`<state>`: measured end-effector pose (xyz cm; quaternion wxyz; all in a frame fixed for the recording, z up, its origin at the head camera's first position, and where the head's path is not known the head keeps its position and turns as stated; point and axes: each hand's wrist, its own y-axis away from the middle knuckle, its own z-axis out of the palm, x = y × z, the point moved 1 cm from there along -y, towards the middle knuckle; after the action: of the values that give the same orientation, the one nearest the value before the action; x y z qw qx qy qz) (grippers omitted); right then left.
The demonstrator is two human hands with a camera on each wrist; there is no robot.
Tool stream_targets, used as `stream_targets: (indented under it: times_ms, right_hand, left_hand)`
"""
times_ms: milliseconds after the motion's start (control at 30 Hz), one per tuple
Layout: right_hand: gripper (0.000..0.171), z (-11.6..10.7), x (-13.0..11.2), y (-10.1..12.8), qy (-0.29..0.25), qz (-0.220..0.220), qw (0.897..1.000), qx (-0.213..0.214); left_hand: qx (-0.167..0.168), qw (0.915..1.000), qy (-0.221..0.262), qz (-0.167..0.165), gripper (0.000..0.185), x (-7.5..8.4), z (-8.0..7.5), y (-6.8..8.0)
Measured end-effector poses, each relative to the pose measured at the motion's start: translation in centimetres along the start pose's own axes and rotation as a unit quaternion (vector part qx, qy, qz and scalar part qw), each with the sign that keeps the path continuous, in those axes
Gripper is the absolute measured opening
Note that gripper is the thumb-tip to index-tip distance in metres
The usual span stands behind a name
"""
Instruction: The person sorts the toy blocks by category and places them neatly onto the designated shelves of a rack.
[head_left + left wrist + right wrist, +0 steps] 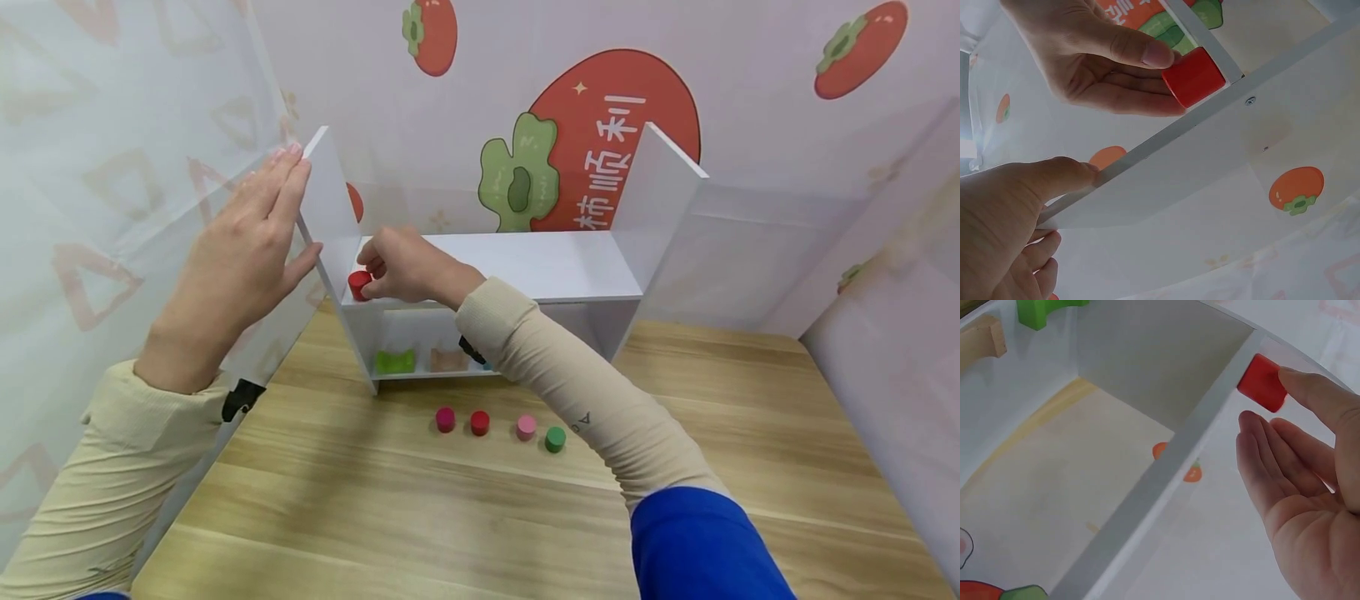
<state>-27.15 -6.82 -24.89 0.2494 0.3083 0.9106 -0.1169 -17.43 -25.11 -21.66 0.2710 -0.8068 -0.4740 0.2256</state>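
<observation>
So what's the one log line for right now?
left hand: steadies shelf side panel | right hand: pinches red cylinder on upper shelf | table: four cylinders

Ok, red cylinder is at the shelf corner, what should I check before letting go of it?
1. Right hand pinches the red cylinder: ok.
2. Cylinder flat on the upper shelf: cannot tell; it sits at the front edge.
3. Left hand steadies the left side panel: ok.
4. Cylinder against that panel: ok.
5. Four cylinders on the table are apart from the shelf unit: ok.
</observation>
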Motion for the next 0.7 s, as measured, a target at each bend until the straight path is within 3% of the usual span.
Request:
stream_targets:
  times_ms: [200,367,700]
  right_hand:
    - [0.047,-1.6,-0.5,2.5,0.003,0.002,1.0,0.019]
    - [0.041,-2.1,-0.9,5.4,0.023,-0.044,0.998,0.032]
    - [0.037,1.0,0.8,10.2,0.042,-0.075,0.996,-0.002]
  left_hand:
    - [0.001,1.0,0.0,0.0,0.088,0.0,-0.1,-0.1]
    - [0.007,0.9999,0.002,0.007,0.088,0.0,-0.1,-0.3]
    - [0.003,1.0,0.002,0.007,0.088,0.0,-0.1,0.0]
